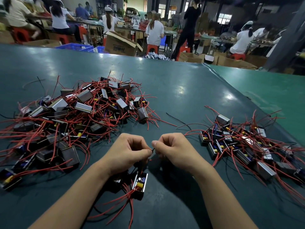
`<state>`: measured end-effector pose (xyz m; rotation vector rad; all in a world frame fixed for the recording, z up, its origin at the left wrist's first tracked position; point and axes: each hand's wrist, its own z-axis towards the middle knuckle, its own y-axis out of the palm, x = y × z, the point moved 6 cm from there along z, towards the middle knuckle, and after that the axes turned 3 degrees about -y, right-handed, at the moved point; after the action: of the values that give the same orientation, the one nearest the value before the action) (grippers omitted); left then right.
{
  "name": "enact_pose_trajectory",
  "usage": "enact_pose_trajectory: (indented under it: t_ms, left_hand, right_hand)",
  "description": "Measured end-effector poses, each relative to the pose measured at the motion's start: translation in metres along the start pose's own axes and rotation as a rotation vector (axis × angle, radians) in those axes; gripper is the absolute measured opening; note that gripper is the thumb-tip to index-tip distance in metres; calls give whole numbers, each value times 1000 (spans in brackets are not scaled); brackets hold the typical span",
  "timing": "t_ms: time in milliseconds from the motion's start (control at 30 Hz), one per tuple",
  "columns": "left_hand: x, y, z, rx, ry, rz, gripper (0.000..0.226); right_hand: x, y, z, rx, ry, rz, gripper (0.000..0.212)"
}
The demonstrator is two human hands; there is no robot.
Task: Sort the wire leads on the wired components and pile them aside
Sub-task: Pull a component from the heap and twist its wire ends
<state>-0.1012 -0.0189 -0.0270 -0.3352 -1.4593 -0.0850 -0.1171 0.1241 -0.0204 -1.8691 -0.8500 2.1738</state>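
1. The left hand (127, 151) and right hand (173, 149) each pinch one short black wire lead (153, 149), stretched crosswise between their fingertips.
2. Below, a boxy metal-cased component (140, 184) lies on the dark green counter (181, 90), its long axis pointing away, thin red leads trailing nearward.
3. A tangled heap (79, 113) lies left; a sorted pile (239, 142) lies right.

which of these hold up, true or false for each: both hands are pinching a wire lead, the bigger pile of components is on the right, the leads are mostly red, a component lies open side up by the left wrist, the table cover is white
1. The left hand and right hand both pinch a thin wire lead between them. True.
2. The bigger pile is on the right. False: the left pile is larger than the right pile.
3. The leads are mostly red. True.
4. A wired component lies open side up near the left wrist. True.
5. The table cover is white. False: it is dark green.
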Motion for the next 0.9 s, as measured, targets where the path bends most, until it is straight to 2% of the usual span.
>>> enact_pose_trajectory:
  t_ms: [167,300,367,467,533,700,800,900]
  left_hand:
    - [-1,-2,0,66,3,49,9]
    - [-5,-5,4,72,-19,18,21]
    - [-5,-5,4,64,-17,11,28]
    - [-2,-3,2,65,23,-1,23]
    - [2,-4,1,93,70,30,12]
    - [6,-9,-2,180,152,87,11]
    - [6,-10,-4,206,187,112,11]
    - [8,-9,-5,224,224,199,9]
  right_hand:
    - [-15,4,-5,252,-137,-523,37]
    - [-23,-4,-8,281,-311,-572,35]
    - [-23,-8,-8,263,-329,-534,33]
    - [-23,-8,-8,261,-292,-441,30]
    - [-21,-10,-7,268,-210,-269,28]
    - [-9,-5,-6,146,65,260,22]
    - [-7,-5,-7,121,111,315,24]
    - [3,-2,-7,127,242,298,31]
